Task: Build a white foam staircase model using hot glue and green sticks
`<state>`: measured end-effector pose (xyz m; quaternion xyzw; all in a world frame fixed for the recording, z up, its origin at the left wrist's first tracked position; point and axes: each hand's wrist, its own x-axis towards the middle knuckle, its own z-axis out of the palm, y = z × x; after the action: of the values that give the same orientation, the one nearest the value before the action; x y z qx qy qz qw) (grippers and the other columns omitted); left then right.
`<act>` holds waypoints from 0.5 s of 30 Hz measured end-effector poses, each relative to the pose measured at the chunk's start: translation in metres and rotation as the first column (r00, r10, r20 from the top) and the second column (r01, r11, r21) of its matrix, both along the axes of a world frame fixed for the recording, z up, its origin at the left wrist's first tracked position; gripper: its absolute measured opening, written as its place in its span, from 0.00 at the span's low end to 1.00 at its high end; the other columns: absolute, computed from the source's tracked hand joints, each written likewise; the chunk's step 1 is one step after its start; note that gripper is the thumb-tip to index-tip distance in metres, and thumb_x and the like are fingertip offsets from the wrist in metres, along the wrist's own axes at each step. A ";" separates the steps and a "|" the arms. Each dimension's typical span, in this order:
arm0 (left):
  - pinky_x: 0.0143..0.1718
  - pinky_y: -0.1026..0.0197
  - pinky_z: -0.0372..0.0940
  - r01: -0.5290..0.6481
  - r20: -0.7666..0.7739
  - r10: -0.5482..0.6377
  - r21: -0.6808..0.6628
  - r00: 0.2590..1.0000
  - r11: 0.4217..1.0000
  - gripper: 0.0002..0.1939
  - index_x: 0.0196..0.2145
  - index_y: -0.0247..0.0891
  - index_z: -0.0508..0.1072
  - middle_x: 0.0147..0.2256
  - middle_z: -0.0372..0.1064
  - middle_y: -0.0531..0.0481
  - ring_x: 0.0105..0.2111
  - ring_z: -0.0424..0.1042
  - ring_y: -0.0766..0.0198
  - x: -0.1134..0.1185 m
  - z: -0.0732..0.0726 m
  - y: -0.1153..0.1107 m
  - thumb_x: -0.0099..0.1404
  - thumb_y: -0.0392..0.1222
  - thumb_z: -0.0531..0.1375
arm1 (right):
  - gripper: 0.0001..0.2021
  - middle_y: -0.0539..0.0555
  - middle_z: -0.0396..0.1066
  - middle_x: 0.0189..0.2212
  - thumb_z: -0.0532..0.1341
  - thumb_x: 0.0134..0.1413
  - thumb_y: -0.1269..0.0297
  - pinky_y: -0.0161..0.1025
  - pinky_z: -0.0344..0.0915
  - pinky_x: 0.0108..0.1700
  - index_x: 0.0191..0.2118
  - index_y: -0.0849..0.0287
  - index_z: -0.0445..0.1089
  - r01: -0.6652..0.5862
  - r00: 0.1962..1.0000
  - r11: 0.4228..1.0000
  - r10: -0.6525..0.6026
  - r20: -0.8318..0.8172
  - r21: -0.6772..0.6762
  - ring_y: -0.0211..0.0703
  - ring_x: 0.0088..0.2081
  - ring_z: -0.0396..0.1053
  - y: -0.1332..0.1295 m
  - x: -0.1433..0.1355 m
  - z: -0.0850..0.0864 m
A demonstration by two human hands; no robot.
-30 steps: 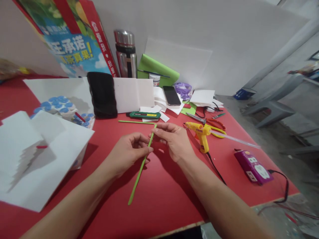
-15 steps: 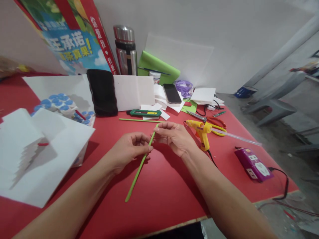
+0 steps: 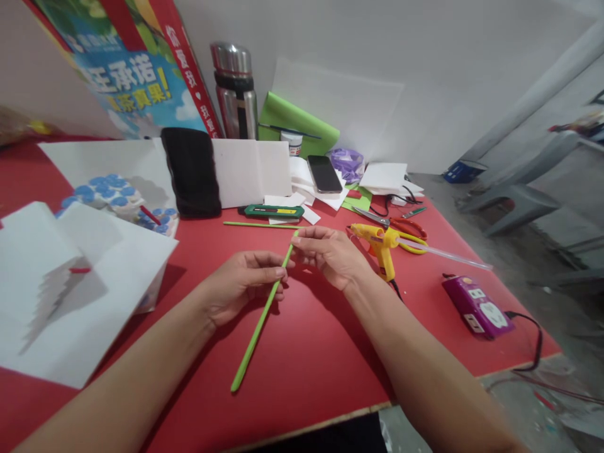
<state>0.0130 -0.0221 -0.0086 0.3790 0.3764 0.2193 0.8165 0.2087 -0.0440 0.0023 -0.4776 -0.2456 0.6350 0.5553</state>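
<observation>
A thin green strip (image 3: 257, 330) slants from upper right to lower left over the red table (image 3: 302, 371). My left hand (image 3: 252, 277) pinches it between thumb and fingers, a little below its upper end. At that upper end, my right hand (image 3: 325, 251) grips the tip with thumb and fingertips. The strip's lower end points toward the table's front edge. Just behind my hands lies a second green strip (image 3: 255, 224), flat on the table, with its right end close to my right hand.
A yellow glue gun (image 3: 384, 251) and scissors (image 3: 415, 236) lie right of my right hand, with a purple box (image 3: 479, 308) farther right. Folded white paper (image 3: 127, 270) stands left. Behind are a green cutter (image 3: 274, 211), a black phone-like object (image 3: 191, 173), a phone (image 3: 324, 174) and a steel flask (image 3: 236, 94).
The held strip's lower end has moved slightly down and left. Both hands keep their grip, with my left hand's fingers shifted slightly along the strip. The whole view has shifted a little.
</observation>
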 end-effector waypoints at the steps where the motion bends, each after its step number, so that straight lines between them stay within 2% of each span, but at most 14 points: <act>1: 0.27 0.57 0.75 -0.002 0.011 0.002 -0.004 1.000 1.000 0.08 0.36 0.34 0.82 0.29 0.77 0.44 0.24 0.77 0.59 0.000 0.000 0.000 0.58 0.36 0.73 | 0.16 0.50 0.77 0.23 0.81 0.31 0.69 0.34 0.71 0.31 0.28 0.63 0.77 -0.002 1.000 1.000 0.002 -0.003 0.001 0.36 0.26 0.74 0.000 0.000 0.000; 10: 0.27 0.63 0.73 0.013 0.083 -0.013 -0.003 0.996 1.000 0.09 0.38 0.33 0.83 0.29 0.76 0.46 0.24 0.74 0.66 -0.001 0.004 0.003 0.59 0.35 0.72 | 0.16 0.50 0.78 0.25 0.81 0.36 0.72 0.38 0.76 0.36 0.30 0.60 0.76 -0.017 0.997 0.999 0.014 -0.080 -0.036 0.39 0.28 0.77 0.001 -0.001 -0.003; 15: 0.27 0.63 0.73 0.032 0.074 -0.030 -0.018 0.997 0.999 0.11 0.40 0.32 0.83 0.29 0.74 0.48 0.23 0.74 0.66 -0.002 0.004 0.003 0.59 0.36 0.72 | 0.18 0.49 0.78 0.26 0.80 0.35 0.71 0.37 0.74 0.35 0.34 0.59 0.75 -0.007 0.997 1.000 0.006 -0.081 -0.014 0.39 0.28 0.77 0.002 -0.001 -0.006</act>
<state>0.0112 -0.0186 -0.0050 0.3686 0.3422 0.2168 0.8367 0.2075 -0.0418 -0.0034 -0.4545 -0.2199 0.6574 0.5593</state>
